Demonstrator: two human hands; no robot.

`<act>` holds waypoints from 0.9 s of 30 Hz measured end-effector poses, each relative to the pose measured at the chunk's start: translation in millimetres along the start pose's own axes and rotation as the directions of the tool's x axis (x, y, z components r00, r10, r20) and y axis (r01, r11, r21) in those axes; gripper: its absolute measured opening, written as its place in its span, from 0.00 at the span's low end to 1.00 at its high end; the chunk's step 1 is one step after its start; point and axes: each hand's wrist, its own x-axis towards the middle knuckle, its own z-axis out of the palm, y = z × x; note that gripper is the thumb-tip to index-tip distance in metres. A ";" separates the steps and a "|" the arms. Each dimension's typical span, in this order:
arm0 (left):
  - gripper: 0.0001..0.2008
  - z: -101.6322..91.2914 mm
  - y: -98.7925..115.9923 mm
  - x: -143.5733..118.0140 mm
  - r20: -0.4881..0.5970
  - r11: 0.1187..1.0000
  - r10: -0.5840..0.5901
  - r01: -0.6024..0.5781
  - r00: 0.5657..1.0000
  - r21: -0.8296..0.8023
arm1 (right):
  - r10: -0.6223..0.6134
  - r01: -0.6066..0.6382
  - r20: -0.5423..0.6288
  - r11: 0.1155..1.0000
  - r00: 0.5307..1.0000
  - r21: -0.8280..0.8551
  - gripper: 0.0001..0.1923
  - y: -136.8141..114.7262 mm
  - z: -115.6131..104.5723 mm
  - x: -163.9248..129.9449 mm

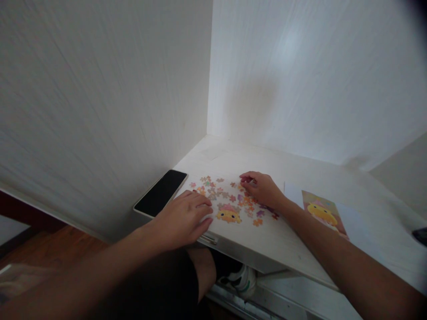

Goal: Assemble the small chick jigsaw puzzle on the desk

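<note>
My left hand [187, 215] rests at the front edge of the white desktop, fingers stretched out and apart, holding nothing. Beside its fingertips lies a partly joined puzzle [228, 213] with a yellow face, two dark eyes and a pink top. My right hand [262, 189] is over the far right of the loose pieces, thumb and fingers pinched together. A small pale bit shows between them, apparently a puzzle piece [252, 181], mostly hidden by the fingers. Several loose orange, purple and tan puzzle pieces [248, 201] lie scattered between the hands.
A black-screened phone [162, 193] lies at the desktop's left edge, by the wall. Right of my forearm, a printed sheet [322, 213] shows a yellow character with a pink top. White panels [300, 80] rise at the left and back. A drawer handle [208, 240] sits below the front edge.
</note>
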 end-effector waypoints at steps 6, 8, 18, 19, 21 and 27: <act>0.11 3.9 -0.2 0.0 0.031 0.999 0.019 -0.018 0.999 -0.051 | -0.015 0.014 -0.029 1.000 0.999 -0.010 0.11 1.1 -4.0 -2.2; 0.12 5.9 -0.5 -0.8 0.025 0.998 0.024 -0.022 0.999 -0.061 | -0.039 0.038 -0.030 0.999 0.999 -0.016 0.11 0.5 -4.6 -3.5; 0.15 5.6 2.8 -1.2 0.119 0.994 -0.002 0.015 0.993 -0.108 | -0.105 0.105 -0.083 0.994 0.991 0.002 0.11 0.0 -6.3 -6.1; 0.15 5.3 2.6 -1.0 0.122 0.994 0.001 0.013 0.992 -0.109 | -0.103 0.104 -0.087 0.995 0.991 0.004 0.12 0.1 -7.0 -6.3; 0.15 5.1 1.9 -1.2 0.119 0.994 0.007 0.006 0.993 -0.108 | -0.098 0.099 -0.092 0.995 0.991 0.004 0.12 0.1 -8.3 -6.7; 0.17 7.8 1.7 -3.7 0.140 0.995 0.024 -0.009 0.990 -0.104 | -0.104 0.104 -0.103 0.995 0.989 -0.007 0.11 -1.7 -9.7 -6.7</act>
